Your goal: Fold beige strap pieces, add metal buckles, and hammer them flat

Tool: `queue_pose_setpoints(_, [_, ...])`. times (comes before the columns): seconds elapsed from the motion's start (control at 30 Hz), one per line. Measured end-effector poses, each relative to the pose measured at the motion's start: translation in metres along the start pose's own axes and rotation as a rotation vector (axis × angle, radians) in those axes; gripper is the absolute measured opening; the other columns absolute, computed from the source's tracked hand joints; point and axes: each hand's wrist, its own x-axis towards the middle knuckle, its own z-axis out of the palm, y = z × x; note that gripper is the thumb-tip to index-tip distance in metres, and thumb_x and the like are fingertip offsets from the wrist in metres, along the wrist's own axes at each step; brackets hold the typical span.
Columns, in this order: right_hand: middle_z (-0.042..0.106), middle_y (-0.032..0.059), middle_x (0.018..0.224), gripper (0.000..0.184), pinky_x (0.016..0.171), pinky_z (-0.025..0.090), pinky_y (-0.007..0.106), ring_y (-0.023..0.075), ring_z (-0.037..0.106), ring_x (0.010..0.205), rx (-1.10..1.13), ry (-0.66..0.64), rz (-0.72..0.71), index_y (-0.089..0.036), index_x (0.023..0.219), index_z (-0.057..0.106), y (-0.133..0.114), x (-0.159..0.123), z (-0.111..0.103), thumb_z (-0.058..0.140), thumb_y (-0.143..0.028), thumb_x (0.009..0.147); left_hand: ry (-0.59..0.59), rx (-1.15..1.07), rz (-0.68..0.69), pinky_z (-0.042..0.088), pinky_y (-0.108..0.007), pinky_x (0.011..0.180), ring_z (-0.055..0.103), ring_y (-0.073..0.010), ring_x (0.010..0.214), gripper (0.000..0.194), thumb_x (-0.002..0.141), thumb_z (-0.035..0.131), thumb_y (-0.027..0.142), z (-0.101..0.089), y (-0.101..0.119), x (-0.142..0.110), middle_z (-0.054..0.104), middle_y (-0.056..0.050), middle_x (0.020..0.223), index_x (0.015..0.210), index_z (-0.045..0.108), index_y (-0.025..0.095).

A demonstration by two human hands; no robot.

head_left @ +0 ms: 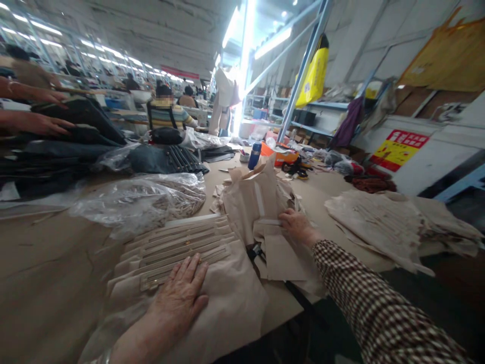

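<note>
Plastic is lying left, beyond zipped panels on table. Left hand is resting flat on panels, thumb apart, gripping nothing; should be pressing lightly, evenly, so layers are not sliding. Just right, beige cloth is standing in folds. Right hand is touching it, fingers half curled; whether pinching, cannot tell. Soft hold should be avoiding creases. Farther right, beige pile is lying apart.

no wording can be read: the red-and-yellow rectangular poster on the white wall carries blurred characters, the glossy yellow hanging plastic bag shows faint markings, and the long red banner far back is too small to make out.
</note>
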Motion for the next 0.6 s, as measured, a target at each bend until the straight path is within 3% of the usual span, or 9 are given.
queue_pose_setpoints(0.13, [0.060,0.0049,0.124,0.039,0.085,0.048,0.026,0.0159,0.062,0.100,0.002,0.032,-0.073,-0.026,0.125,0.059,-0.019,-0.005,-0.002,0.049,-0.014,0.089,0.021,-0.010,0.002,0.025,-0.052,0.119,0.025,-0.0324,0.145,0.061,0.085,0.051,0.031,-0.001,0.001,0.000,0.026,-0.013,0.156,0.145,0.045,0.021])
queue_pose_setpoints(0.3, [0.049,0.0118,0.140,0.038,0.102,0.040,0.036,0.0231,0.047,0.126,-0.040,0.139,-0.038,-0.021,0.125,0.055,-0.040,-0.008,-0.004,0.045,-0.010,0.090,0.014,-0.015,0.003,0.026,-0.053,0.118,0.024,-0.0332,0.145,0.061,0.085,0.051,0.032,0.002,-0.001,0.000,0.024,-0.013,0.156,0.145,0.044,0.020])
queue_pose_setpoints(0.43, [0.060,0.0171,0.118,0.026,0.096,0.044,0.042,0.0288,0.054,0.113,-0.061,0.125,0.071,-0.012,0.115,0.059,-0.035,-0.009,0.006,0.050,-0.019,0.091,0.037,-0.020,0.007,0.026,-0.053,0.118,0.024,-0.0333,0.145,0.060,0.085,0.051,0.031,0.002,-0.001,0.000,0.023,-0.013,0.157,0.145,0.045,0.021])
queue_pose_setpoints(0.6, [0.065,0.0141,0.109,0.018,0.090,0.045,0.036,0.0255,0.059,0.105,-0.053,0.020,0.053,-0.014,0.102,0.065,-0.018,-0.009,0.009,0.054,-0.016,0.087,-0.052,-0.038,-0.016,0.026,-0.052,0.118,0.023,-0.0338,0.145,0.063,0.084,0.051,0.030,-0.016,0.006,0.000,0.024,-0.015,0.157,0.145,0.043,0.018])
